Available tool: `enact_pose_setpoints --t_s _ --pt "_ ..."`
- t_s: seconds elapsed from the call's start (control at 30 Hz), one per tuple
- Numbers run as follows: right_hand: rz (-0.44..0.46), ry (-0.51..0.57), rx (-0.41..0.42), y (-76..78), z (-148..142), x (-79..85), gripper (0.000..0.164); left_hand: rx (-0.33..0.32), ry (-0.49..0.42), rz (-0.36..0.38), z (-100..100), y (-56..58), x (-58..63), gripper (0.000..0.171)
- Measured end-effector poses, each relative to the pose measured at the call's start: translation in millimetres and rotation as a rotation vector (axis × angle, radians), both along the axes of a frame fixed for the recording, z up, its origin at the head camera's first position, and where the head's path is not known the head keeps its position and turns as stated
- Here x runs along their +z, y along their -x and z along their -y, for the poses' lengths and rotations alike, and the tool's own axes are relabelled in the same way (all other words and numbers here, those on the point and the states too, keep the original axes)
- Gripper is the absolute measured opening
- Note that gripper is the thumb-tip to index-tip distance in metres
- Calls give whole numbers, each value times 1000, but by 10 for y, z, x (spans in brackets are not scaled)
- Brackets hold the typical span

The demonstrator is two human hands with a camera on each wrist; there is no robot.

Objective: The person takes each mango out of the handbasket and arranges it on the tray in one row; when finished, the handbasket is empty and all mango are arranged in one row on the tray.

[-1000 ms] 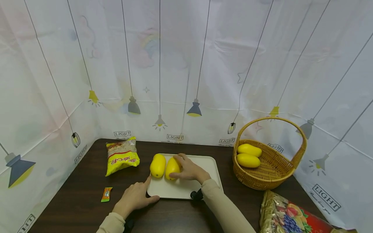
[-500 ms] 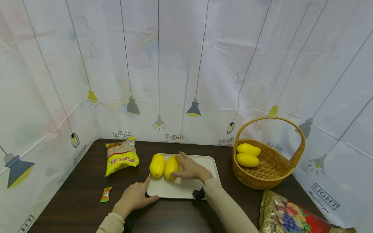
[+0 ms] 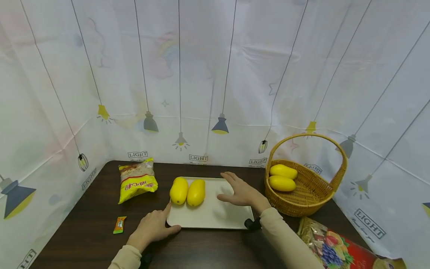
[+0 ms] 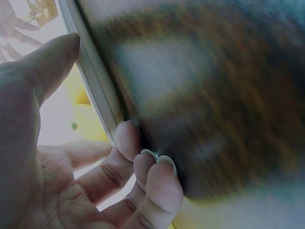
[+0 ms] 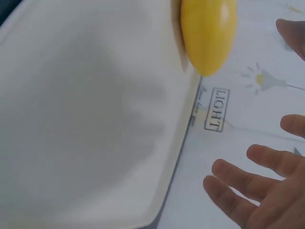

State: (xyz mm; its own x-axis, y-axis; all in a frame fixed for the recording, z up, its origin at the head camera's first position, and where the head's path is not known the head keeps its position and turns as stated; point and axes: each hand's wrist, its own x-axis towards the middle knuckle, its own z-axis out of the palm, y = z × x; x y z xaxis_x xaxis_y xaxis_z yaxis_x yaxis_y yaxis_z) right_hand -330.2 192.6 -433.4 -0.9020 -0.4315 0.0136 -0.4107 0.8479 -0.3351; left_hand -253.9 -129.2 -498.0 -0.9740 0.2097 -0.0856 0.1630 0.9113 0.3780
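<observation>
Two yellow mangoes, the left one point(image 3: 179, 190) and the right one point(image 3: 196, 192), lie side by side at the left end of a white tray point(image 3: 231, 215). My left hand point(image 3: 152, 228) holds the tray's near-left corner, thumb along the front edge and fingers at the left side. In the left wrist view its curled fingers point(image 4: 162, 188) meet the tray rim point(image 4: 93, 74). Over the tray's right part hovers my right hand point(image 3: 240, 192), fingers spread, holding nothing. The right wrist view shows it apart from a mango point(image 5: 208, 36).
A wicker basket point(image 3: 289, 207) with a tall handle holds two more mangoes point(image 3: 283, 177) at the right. In front of it lies a gold and red fruit-printed package point(image 3: 336, 248). A yellow bag point(image 3: 137, 183) and a small orange-green packet point(image 3: 119, 225) lie at the left.
My right hand has let go of the right mango and moved right, away from it. That mango stays beside the other. The left hand keeps its place at the tray corner.
</observation>
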Motion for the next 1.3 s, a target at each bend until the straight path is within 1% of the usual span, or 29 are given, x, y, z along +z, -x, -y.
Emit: enact_pose_setpoints --t_s 0.27,0.4,0.57,0.73,0.83,0.93,1.1,1.3 --pt "-130 -38 -29 -85 -346 212 84 7 5 3 21 3 0 98" --pt "-191 -54 -49 -103 -536 245 81 5 -2 16 29 -7 -20 98" --pt "-234 -65 -95 -88 -773 284 79 12 -4 35 35 -10 -39 99" --pt "-204 -56 -205 -53 -1033 324 79 10 0 27 27 6 -50 98" --pt "-182 -43 -283 -47 -1184 325 78 5 0 16 18 11 -57 98" --pt "-177 -42 -341 -37 -1322 318 76 2 1 7 10 11 -60 98" --pt "-169 -62 -396 -11 -1533 295 79 -2 -3 -1 6 11 -51 98" --pt "-109 -86 -453 40 -1748 211 82 1 4 5 2 15 -23 98"
